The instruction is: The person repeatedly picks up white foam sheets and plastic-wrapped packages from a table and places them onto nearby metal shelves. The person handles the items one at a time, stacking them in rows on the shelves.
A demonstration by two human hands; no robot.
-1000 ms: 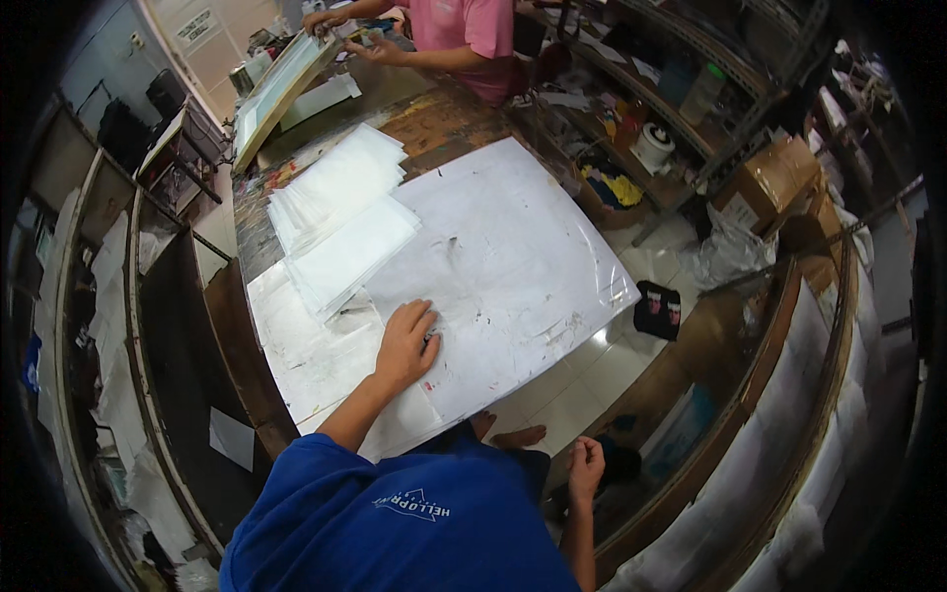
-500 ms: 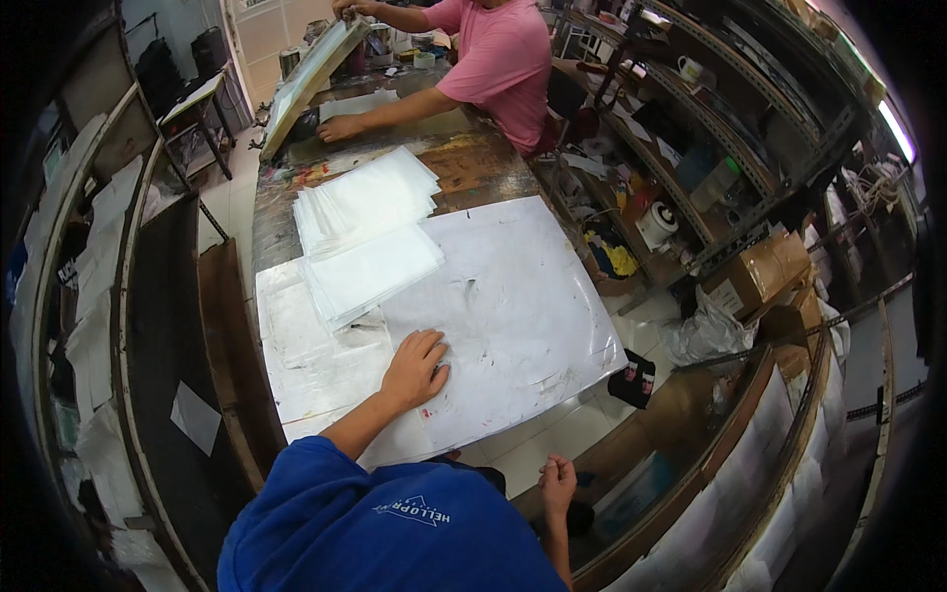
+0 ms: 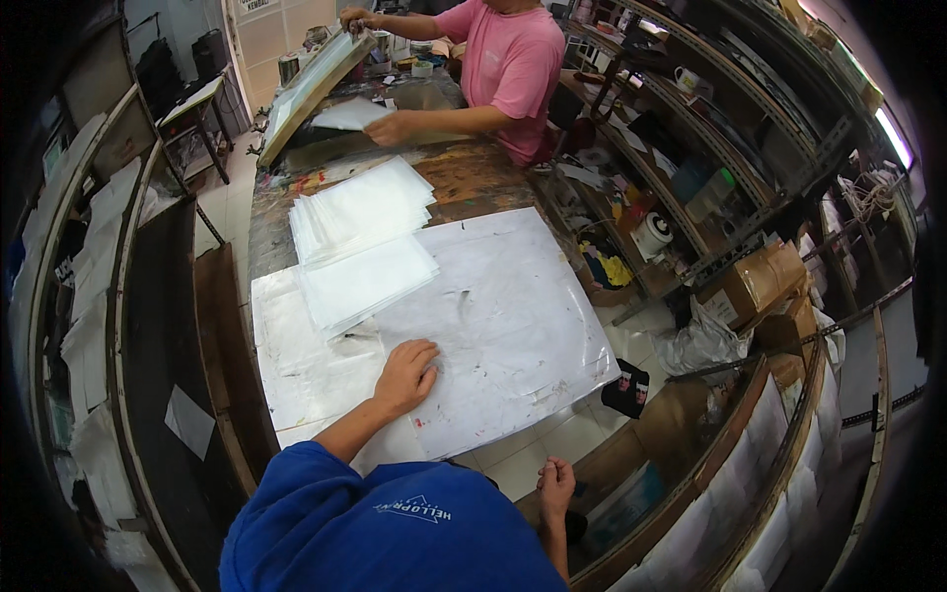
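White sheets [image 3: 367, 281], fanned in two piles, lie left of centre in the frame. From the left hand [image 3: 406, 377] we place the nearer pile up and slightly left, clear of the fingertips, its long axis slanting lower left to upper right. Left fingers: together, gently bent on the white table cover [image 3: 513, 316], grasping nothing. Right hand [image 3: 556, 481], lower centre-right, lies farther off, fingers curled; we cannot tell whether it grips anything.
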